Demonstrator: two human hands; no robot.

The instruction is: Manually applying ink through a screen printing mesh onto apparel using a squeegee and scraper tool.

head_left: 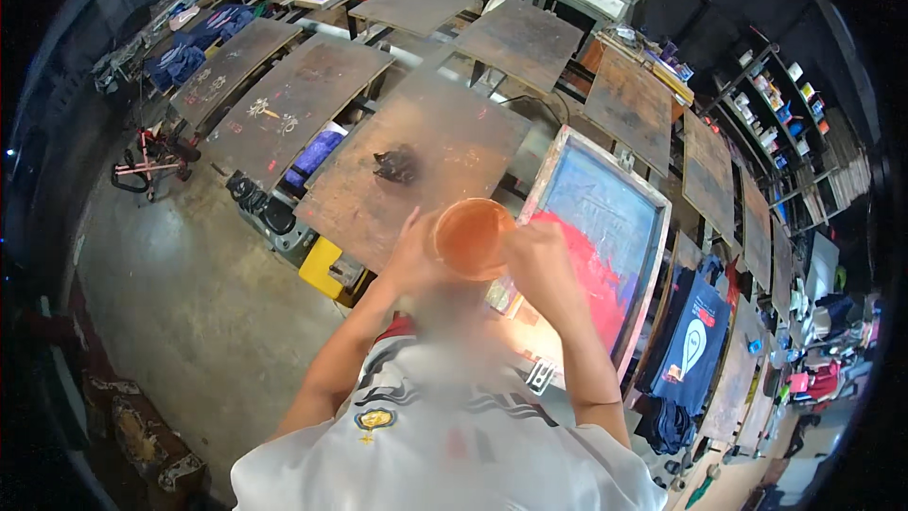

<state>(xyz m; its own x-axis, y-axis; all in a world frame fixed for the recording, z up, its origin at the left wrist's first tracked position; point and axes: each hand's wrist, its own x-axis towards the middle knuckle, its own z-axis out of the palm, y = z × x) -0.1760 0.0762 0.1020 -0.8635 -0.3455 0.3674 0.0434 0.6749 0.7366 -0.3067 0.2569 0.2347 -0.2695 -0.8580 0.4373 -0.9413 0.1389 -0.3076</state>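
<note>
So, over on the left, a yellow piece (pixel 322 270) sits low beside a worn brown board (pixel 350 203), and a dark crumpled lump (pixel 395 167) lies on that board. Next comes the left hand (pixel 412 254), its fingers wrapped against the near side of an orange tub (pixel 473 240), and there's the tub, mid-picture, mouth up, between both hands! The right hand (pixel 537 254) is at its right rim, fingers curled; whether they grip the rim or something inside, I can't tell. Just beyond, a framed screen (pixel 619 206) lies tilted, smeared pinkish red, and farther right, a dark printed shirt (pixel 689 326) lies spread out.
</note>
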